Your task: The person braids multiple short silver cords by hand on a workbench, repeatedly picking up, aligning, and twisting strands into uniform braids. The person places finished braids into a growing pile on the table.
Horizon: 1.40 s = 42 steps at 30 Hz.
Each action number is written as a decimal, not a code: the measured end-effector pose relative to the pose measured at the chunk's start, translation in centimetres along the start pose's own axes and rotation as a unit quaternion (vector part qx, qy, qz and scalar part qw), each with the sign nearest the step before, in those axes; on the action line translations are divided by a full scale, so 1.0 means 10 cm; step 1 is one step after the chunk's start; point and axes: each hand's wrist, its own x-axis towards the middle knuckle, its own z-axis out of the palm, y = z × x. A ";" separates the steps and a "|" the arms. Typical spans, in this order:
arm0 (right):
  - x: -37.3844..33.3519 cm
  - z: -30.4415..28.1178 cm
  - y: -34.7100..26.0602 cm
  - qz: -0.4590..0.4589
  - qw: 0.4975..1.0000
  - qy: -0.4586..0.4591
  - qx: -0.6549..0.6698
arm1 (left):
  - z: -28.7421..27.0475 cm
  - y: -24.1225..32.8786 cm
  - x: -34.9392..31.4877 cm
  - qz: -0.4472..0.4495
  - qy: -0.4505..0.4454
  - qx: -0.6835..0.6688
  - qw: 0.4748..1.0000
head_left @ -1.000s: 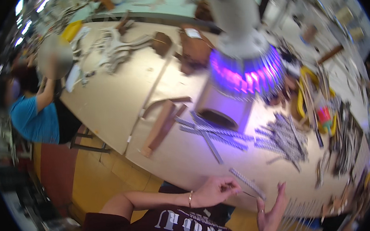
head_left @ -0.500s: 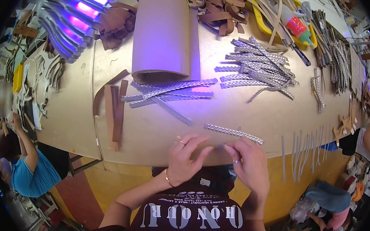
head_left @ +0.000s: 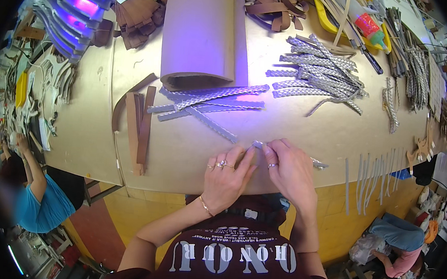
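Observation:
A short silver braided strap (head_left: 258, 144) lies at the table's near edge under my right hand (head_left: 292, 168). My right fingers close on it near its left end, and its other end shows past the hand. My left hand (head_left: 226, 176) is beside that left end, its fingers bent together and the index fingertip close to the strap. Whatever may be between the left fingers is hidden. Farther off, several braided straps with flat grey backs (head_left: 211, 130) lie crossed. To their right is a larger heap of silver braided straps (head_left: 317, 76).
A big tan roll of sheet material (head_left: 200, 33) stands at the back. Brown strips (head_left: 132, 132) lie to the left, with a brown bundle (head_left: 138, 17) behind. A yellow tray (head_left: 327, 22) holds strips and a bottle (head_left: 368, 26). Thin grey strips (head_left: 369, 182) hang over the right edge.
My hands have moved a little forward onto the table. My right hand now covers the middle of the braided strap that lay free in front of it.

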 end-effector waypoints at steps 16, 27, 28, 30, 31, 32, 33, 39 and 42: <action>0.00 0.05 -0.02 0.012 0.999 0.017 -0.030 | -0.04 -0.01 0.01 0.004 -0.018 -0.006 1.000; -0.03 0.09 -0.04 0.009 0.996 0.045 -0.072 | -0.04 0.05 0.08 0.019 -0.057 0.050 0.997; -0.05 0.08 -0.03 0.014 0.996 0.047 -0.068 | -0.04 0.05 0.09 0.024 -0.060 0.064 0.996; -0.09 0.05 0.00 0.036 0.996 0.054 -0.067 | -0.04 0.06 0.09 0.027 -0.065 0.084 0.994; -0.10 0.00 0.03 0.053 0.994 0.058 -0.071 | -0.04 0.07 0.09 0.030 -0.070 0.091 0.993; -0.12 -0.04 0.07 0.081 0.992 0.053 -0.077 | -0.04 0.07 0.09 0.030 -0.074 0.096 0.992; -0.14 -0.07 0.10 0.085 0.994 0.048 -0.041 | -0.04 0.08 0.09 0.029 -0.078 0.099 0.992; -0.17 -0.12 0.19 0.102 0.993 0.045 0.025 | -0.06 0.08 0.10 0.049 -0.086 0.124 0.987; -0.16 -0.10 0.20 0.087 0.995 0.051 0.005 | -0.06 0.08 0.11 0.057 -0.082 0.130 0.987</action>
